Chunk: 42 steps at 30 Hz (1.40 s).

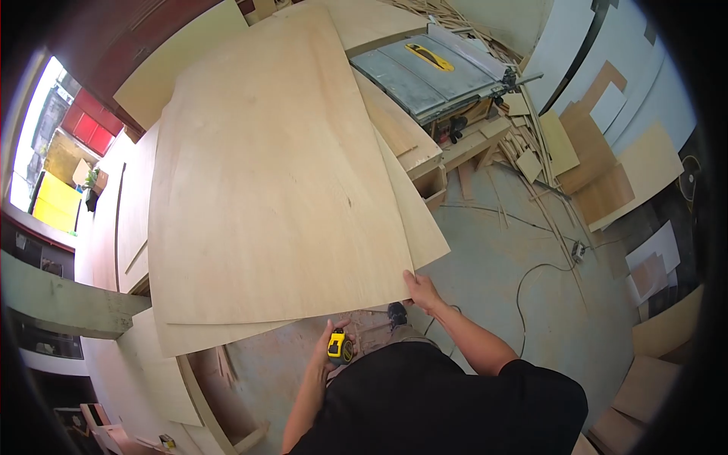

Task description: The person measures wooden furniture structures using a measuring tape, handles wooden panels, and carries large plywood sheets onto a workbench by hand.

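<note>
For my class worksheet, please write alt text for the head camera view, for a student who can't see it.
A person's right hand grips the near right corner of a large plywood sheet, while the left hand holds a yellow-and-black tape measure. Beyond, to the right, stands a table saw with wood offcuts beside it.

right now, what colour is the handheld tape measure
The handheld tape measure is yellow and black, best seen in the head view.

Bright daylight glares through the left opening; fisheye distortion curves dark-cornered edges.
</note>
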Available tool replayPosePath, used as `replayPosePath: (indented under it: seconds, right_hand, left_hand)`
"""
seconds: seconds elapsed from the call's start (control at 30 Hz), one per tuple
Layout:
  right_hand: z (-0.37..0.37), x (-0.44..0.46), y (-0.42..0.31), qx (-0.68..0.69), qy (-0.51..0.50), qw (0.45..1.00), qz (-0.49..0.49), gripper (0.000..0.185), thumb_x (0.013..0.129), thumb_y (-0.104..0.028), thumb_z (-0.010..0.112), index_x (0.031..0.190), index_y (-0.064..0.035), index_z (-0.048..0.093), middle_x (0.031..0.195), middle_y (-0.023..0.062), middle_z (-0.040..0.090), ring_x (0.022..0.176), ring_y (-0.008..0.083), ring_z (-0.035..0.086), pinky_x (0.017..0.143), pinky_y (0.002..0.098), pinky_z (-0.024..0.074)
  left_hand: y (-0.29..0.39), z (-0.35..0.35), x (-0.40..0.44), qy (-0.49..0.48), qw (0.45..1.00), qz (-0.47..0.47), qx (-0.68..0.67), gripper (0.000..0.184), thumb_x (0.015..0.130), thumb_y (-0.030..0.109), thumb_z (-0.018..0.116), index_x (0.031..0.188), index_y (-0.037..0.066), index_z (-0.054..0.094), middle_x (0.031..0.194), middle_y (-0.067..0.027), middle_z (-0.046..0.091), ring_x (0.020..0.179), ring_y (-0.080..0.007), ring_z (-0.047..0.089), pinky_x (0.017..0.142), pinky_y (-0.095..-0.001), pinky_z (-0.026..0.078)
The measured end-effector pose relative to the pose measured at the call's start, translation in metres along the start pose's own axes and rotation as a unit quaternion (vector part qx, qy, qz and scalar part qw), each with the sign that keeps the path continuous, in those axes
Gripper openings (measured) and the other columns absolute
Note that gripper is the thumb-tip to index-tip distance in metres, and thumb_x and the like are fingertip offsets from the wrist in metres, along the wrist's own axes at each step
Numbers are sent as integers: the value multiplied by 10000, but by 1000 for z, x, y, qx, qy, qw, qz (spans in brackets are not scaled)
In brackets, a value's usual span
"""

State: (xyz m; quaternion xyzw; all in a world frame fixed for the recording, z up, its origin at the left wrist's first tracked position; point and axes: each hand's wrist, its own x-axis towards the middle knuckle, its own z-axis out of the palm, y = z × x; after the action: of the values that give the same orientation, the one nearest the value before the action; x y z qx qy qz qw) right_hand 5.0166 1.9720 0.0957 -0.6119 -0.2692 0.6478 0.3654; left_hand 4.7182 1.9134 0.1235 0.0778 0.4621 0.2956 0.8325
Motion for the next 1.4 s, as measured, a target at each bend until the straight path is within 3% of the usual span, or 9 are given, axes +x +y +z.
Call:
replayPosePath:
  seconds: [0.2,0.4,0.63,0.8,0.93,1.07,1.23,1.33,1.4]
  right_hand:
    - [4,-15,-17,-14,-9,998,-62,439,976,-406,429,845,-19,590,638,27,561,501,96,518,428,254,413]
    - [57,-50,-1,0,-88,992,-91,398,971,-372,464,909,6,569,709,55,589,564,113,550,488,251,452]
    - [149,-110,16,-15,-291,957,15,342,964,-291,501,1032,41,553,876,110,629,727,181,627,643,317,548]
    - [228,-155,39,-38,-452,887,91,359,969,-278,492,1098,54,528,945,170,640,826,246,657,727,346,555]
    - [292,-168,74,3,-518,847,120,591,958,-527,364,1144,8,535,992,194,642,886,296,641,778,417,524]
    - [340,-157,89,119,-324,933,103,816,835,-741,355,1203,-28,502,1004,183,637,891,301,624,786,453,494]
    - [388,-109,79,63,-223,971,61,1043,767,-797,410,1424,-4,243,1352,237,397,1212,329,430,1012,460,354]
    - [425,-73,60,158,-171,970,72,991,796,-766,408,1425,-17,246,1399,249,337,1322,348,313,1089,489,272]
    - [487,-79,36,172,-33,983,50,868,868,-696,362,1411,-24,279,1413,216,340,1291,352,361,1093,484,284]
  left_hand:
    - [12,33,11,6,996,24,80,623,899,580,455,1217,49,516,851,-98,642,698,-192,639,624,-380,559]
    - [13,43,-7,54,998,19,3,577,867,573,536,964,5,572,693,-105,618,571,-197,620,552,-345,551]
    - [-5,-68,-79,145,972,186,-21,491,869,472,591,788,-13,593,628,-112,612,530,-206,622,494,-325,527]
    - [8,-134,-192,132,962,235,32,451,874,433,600,876,-18,618,674,-76,627,538,-145,601,490,-276,486]
    - [2,-214,-270,126,946,296,27,451,867,404,617,961,-37,622,728,-46,631,573,-102,584,517,-246,466]
    - [-1,-306,-354,143,937,306,86,428,869,395,602,1002,-10,633,774,-29,642,599,-87,581,524,-232,453]
    - [-1,-410,-452,150,920,353,82,478,862,345,616,1098,-70,609,965,-86,658,852,-110,596,740,-245,468]
    - [-6,-472,-490,154,931,314,104,482,858,336,629,1103,-79,606,998,-88,654,858,-104,586,746,-249,465]
    - [-8,-505,-518,177,930,294,134,416,861,380,629,897,-34,617,806,-31,600,710,-84,538,626,-243,428]
